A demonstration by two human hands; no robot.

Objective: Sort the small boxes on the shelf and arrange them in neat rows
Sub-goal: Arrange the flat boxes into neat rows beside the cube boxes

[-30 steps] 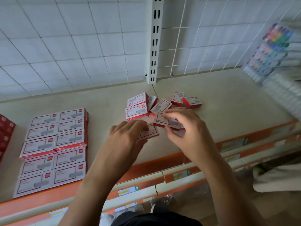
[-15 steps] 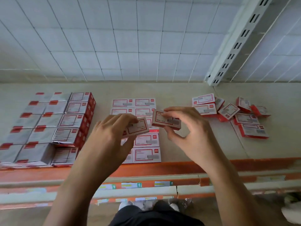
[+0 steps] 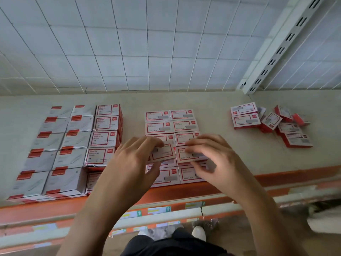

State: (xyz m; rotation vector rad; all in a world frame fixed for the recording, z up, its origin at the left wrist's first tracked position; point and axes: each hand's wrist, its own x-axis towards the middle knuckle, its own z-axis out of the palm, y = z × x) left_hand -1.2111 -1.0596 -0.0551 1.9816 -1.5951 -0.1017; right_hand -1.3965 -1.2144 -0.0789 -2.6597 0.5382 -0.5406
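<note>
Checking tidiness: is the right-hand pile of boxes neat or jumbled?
Jumbled: boxes in the right-hand pile lie at mixed angles, overlapping, not in rows.

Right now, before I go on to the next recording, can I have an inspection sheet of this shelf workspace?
Surface: beige shelf with an orange front edge.
Job's things: two-column grid of small red-and-white boxes mid-shelf; loose pile of the same boxes at right, unsorted, some overlapping.
Clutter: block of larger packs at left, set in rows.
Grippers: left hand grips the left-hand box over the grid's left column; right hand pinches the right-hand box on the right column.
Cables: nothing seen.
Surroundings: white wire back panel, slotted upright, label rail below the shelf.
</note>
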